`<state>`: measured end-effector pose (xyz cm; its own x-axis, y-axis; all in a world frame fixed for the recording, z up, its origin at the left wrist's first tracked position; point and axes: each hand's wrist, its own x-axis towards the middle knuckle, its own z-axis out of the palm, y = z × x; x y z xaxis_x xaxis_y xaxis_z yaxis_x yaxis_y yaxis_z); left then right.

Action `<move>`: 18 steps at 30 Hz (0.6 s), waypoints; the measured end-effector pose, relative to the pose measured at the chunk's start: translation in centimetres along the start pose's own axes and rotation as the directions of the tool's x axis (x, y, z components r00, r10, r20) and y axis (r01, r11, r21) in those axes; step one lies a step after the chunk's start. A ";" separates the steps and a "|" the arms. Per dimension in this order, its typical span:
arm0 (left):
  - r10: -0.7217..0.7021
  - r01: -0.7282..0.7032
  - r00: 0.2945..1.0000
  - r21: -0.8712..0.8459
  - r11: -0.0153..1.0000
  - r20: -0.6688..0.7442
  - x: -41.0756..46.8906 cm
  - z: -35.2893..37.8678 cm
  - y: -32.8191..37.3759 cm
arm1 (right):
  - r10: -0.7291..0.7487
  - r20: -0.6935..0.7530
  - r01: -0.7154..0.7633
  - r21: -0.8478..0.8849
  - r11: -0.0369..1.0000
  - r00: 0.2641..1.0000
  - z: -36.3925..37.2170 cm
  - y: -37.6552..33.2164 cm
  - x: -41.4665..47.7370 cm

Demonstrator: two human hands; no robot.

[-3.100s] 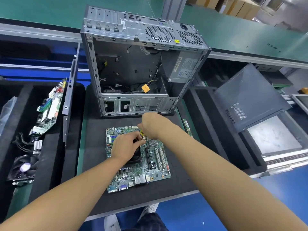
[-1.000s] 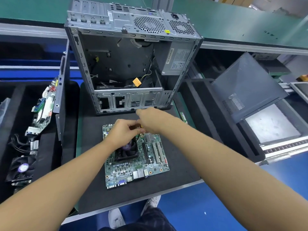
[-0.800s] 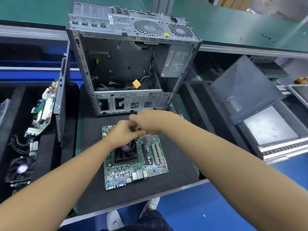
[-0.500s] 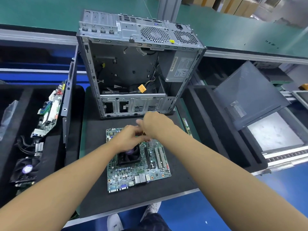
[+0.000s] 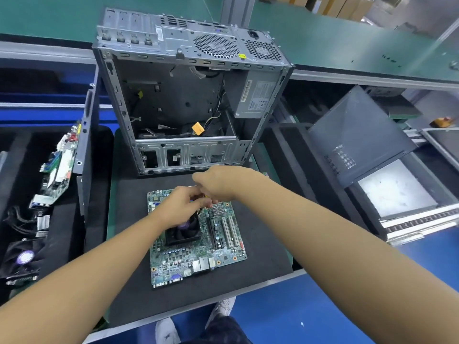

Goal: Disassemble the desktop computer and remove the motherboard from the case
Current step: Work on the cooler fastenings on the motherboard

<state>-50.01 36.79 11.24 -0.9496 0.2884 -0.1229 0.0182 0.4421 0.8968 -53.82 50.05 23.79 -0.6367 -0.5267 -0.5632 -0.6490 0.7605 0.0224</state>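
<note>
The green motherboard (image 5: 198,254) lies flat on a black foam mat (image 5: 260,264), out of the open grey case (image 5: 173,100) that stands behind it. A black CPU cooler (image 5: 183,232) sits on the board. Both hands meet over the cooler's far edge. My right hand (image 5: 221,182) grips a small yellow-handled screwdriver (image 5: 205,195), mostly hidden by the fingers. My left hand (image 5: 181,207) has curled fingers that pinch at the tool's lower part, and it covers the cooler's far left corner. The tool's tip is hidden.
Inside the case are a power supply (image 5: 255,98) and loose wires with an orange connector (image 5: 198,128). A grey side panel (image 5: 360,135) leans at the right. At the left, foam trays hold another board (image 5: 59,167) and a fan (image 5: 22,259).
My left hand has slid from the top of the cooler fan to its far edge, against the right hand. The right hand has stayed over the same spot. The motherboard has not moved.
</note>
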 end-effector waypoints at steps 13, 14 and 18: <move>0.162 -0.146 0.926 0.073 0.987 -0.342 -0.4 1.3 -1.4 | -0.016 -0.040 0.010 -0.157 0.988 0.999 0.0 -0.3 0.5; 0.182 -0.158 0.919 0.096 0.983 -0.349 -0.4 1.3 -1.2 | 0.038 -0.093 -0.041 -0.029 0.999 0.995 0.2 -0.2 0.4; 0.176 -0.144 0.916 0.114 0.983 -0.361 -0.3 1.9 -0.8 | 0.263 -0.156 -0.245 0.126 0.961 0.952 0.7 -0.8 0.9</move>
<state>-49.12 37.96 9.79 -0.9794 0.0350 0.1988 0.1902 0.4902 0.8506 -53.56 49.22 22.69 -0.8419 -0.3610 -0.4011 -0.4157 0.9078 0.0557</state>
